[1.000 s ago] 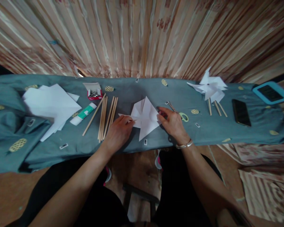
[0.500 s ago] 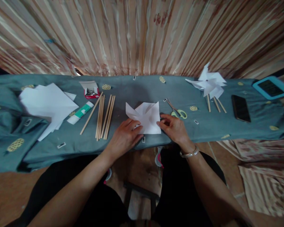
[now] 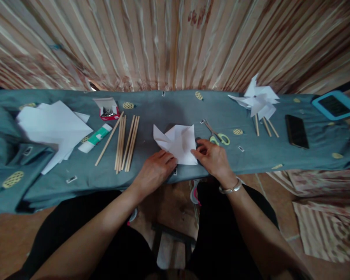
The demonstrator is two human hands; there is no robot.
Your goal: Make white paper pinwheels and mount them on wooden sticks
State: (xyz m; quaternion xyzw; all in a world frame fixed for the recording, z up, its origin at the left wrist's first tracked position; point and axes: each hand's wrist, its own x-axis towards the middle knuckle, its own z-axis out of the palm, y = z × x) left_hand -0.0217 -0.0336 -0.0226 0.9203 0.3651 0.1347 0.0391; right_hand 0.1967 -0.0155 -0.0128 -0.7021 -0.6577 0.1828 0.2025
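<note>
A white sheet of paper (image 3: pixel 182 142), partly folded with its upper left corner standing up, lies in front of me on the cloth. My left hand (image 3: pixel 157 166) is at its lower left, fingers closed together and pressing on the paper's edge. On the right edge, the thumb and forefinger of my right hand (image 3: pixel 212 156) pinch the sheet. Scissors with green handles (image 3: pixel 219 139) lie just beyond my right hand, blades pointing up and left. The underside of the paper and the left fingertips are partly hidden.
Left of the paper are wooden sticks (image 3: pixel 131 144), a glue stick (image 3: pixel 95 138), an open red box of small metal pieces (image 3: pixel 109 112) and stacked white paper (image 3: pixel 56 126). Rightward lie paper pinwheels (image 3: pixel 258 99), a phone (image 3: pixel 296 131) and a blue-framed tablet (image 3: pixel 335 105). A curtain (image 3: pixel 163 46) hangs behind.
My left hand's fingers have drawn closer together and slid slightly toward the paper's lower edge. The right hand keeps its pinch on the right edge. The view has shifted a little.
</note>
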